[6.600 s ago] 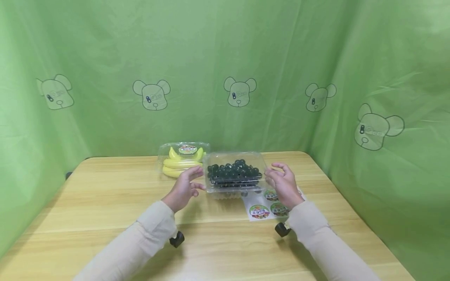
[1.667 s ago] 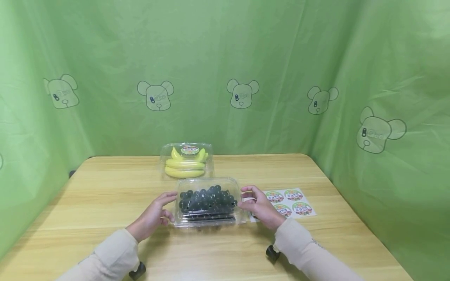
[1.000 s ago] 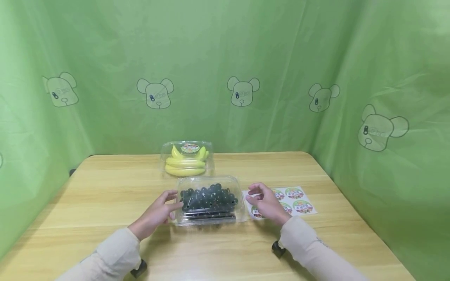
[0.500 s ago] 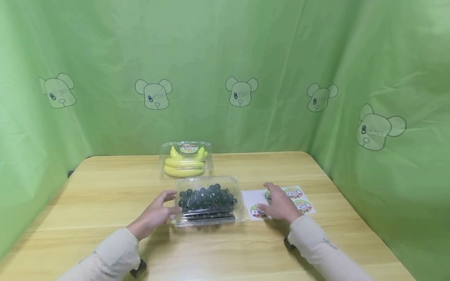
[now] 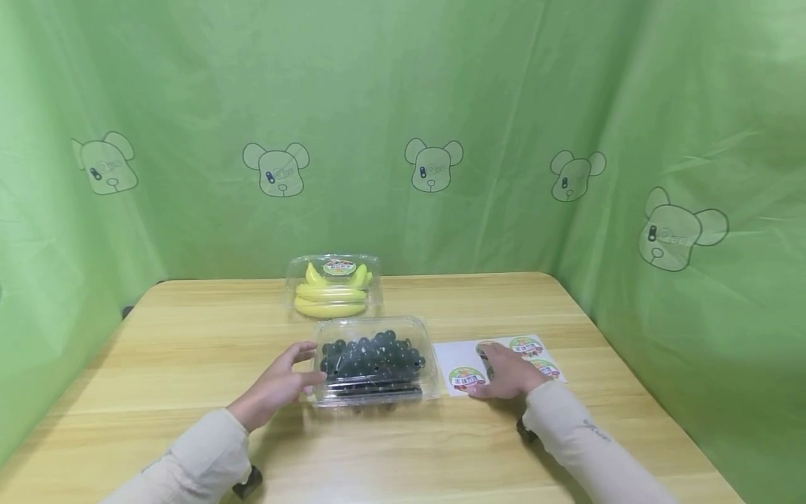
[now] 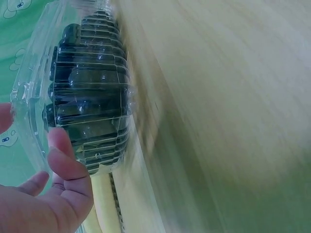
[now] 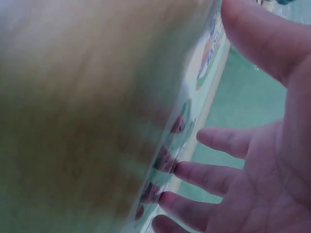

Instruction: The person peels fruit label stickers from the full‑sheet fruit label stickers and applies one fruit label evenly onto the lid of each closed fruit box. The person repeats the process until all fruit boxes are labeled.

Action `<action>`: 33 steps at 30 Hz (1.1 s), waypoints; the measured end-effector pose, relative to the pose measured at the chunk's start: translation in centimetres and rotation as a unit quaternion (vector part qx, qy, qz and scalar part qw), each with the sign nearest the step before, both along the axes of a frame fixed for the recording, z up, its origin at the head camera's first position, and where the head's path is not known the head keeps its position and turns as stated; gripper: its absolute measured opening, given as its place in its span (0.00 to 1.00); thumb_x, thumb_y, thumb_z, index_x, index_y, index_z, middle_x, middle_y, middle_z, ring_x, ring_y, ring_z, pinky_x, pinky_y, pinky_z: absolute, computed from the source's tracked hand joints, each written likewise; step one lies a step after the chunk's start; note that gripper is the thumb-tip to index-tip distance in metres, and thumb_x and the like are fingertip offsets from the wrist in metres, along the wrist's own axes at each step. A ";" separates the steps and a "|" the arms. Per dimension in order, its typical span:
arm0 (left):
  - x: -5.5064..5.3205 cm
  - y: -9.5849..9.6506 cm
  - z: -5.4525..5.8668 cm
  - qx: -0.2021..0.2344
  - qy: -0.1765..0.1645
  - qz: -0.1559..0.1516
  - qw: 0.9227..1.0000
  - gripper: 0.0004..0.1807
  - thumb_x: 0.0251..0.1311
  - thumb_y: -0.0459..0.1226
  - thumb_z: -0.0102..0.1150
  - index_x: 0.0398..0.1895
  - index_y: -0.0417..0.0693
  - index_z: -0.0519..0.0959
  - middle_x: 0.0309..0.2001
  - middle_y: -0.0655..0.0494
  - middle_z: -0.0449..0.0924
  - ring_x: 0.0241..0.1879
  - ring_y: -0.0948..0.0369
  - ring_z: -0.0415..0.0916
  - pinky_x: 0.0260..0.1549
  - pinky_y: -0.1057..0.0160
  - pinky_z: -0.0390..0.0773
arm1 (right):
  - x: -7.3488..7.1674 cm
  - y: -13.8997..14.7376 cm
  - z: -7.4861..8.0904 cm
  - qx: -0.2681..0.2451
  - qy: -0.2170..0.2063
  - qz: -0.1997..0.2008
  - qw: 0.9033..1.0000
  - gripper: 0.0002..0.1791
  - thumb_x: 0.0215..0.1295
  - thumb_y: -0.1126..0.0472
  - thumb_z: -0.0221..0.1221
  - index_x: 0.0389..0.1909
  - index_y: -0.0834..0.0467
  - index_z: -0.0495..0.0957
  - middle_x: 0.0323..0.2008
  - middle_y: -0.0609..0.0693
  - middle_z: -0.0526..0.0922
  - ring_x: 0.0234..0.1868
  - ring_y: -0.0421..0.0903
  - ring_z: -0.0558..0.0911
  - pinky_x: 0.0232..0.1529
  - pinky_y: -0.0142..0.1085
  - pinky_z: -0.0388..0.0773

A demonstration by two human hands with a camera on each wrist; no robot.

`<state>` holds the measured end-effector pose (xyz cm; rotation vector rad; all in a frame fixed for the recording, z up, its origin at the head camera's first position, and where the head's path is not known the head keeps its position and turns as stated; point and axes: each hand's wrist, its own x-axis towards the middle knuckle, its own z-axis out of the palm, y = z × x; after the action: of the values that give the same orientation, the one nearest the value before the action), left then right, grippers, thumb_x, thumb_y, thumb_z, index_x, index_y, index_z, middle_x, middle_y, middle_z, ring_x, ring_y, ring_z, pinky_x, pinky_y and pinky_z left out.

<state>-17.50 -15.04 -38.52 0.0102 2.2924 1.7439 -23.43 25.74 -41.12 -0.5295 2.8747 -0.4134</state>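
Note:
A clear plastic clamshell box (image 5: 340, 329) of dark grapes (image 5: 374, 357) sits on the table, lid down. My left hand (image 5: 273, 388) holds the box's left end, its thumb over the lid edge. The left wrist view shows a curled finger (image 6: 68, 165) against the ribbed side below the rim. To the right of the box lies a white sheet (image 5: 450, 353) of round fruit stickers (image 5: 467, 379). Over it, my right hand (image 5: 510, 371) spreads its fingers, covering part of the sheet. Its fingertips (image 7: 184, 170) reach right down to the stickers in the right wrist view.
Behind the grapes stands a second clear box (image 5: 292, 280) with yellow bananas (image 5: 330, 309) and a round sticker (image 5: 339, 267) on its lid. Green curtains (image 5: 352, 84) enclose the wooden table (image 5: 189, 350) at the back and sides.
The grape box has come nearer and leftward, then stayed put. My right hand has left its right end and moved right, down onto the sticker sheet. My left hand stays at the box.

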 end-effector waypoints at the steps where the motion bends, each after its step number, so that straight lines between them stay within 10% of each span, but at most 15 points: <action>1: 0.0 0.0 0.0 0.000 0.000 0.000 1.000 0.39 0.58 0.36 0.63 0.71 0.43 0.58 0.71 0.38 0.55 0.35 0.53 0.74 0.44 0.49 0.77 | -0.1 0.1 0.0 0.001 -0.003 0.005 1.000 0.53 0.48 0.43 0.72 0.66 0.73 0.61 0.63 0.74 0.64 0.64 0.71 0.63 0.64 0.62 0.60; 16: -0.1 -0.1 -0.3 0.000 0.003 -0.001 1.000 0.39 0.57 0.36 0.63 0.72 0.43 0.58 0.71 0.37 0.55 0.33 0.53 0.74 0.39 0.54 0.77 | -0.5 0.5 -0.1 -0.031 -0.028 -0.017 0.999 0.48 0.44 0.49 0.74 0.63 0.70 0.66 0.63 0.70 0.67 0.64 0.69 0.65 0.66 0.60 0.59; 25: -0.5 0.3 -0.1 -0.034 0.028 0.001 0.999 0.41 0.56 0.36 0.64 0.72 0.44 0.58 0.70 0.36 0.56 0.58 0.38 0.67 0.52 0.37 0.73 | -0.4 0.6 0.2 -0.058 -0.041 -0.039 0.997 0.48 0.45 0.49 0.74 0.64 0.69 0.66 0.62 0.69 0.69 0.62 0.69 0.67 0.63 0.62 0.61; 33: -0.9 1.1 0.5 -0.125 0.088 0.009 0.988 0.45 0.49 0.31 0.69 0.72 0.47 0.60 0.69 0.38 0.58 0.44 0.51 0.75 0.37 0.53 0.82 | -0.6 0.7 0.0 -0.079 -0.044 -0.044 0.995 0.47 0.49 0.50 0.73 0.65 0.68 0.65 0.61 0.68 0.70 0.61 0.68 0.69 0.63 0.62 0.62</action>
<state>-18.40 -13.98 -38.00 0.1006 2.6302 1.5051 -24.03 26.49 -41.09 -0.3996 2.8032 -0.6662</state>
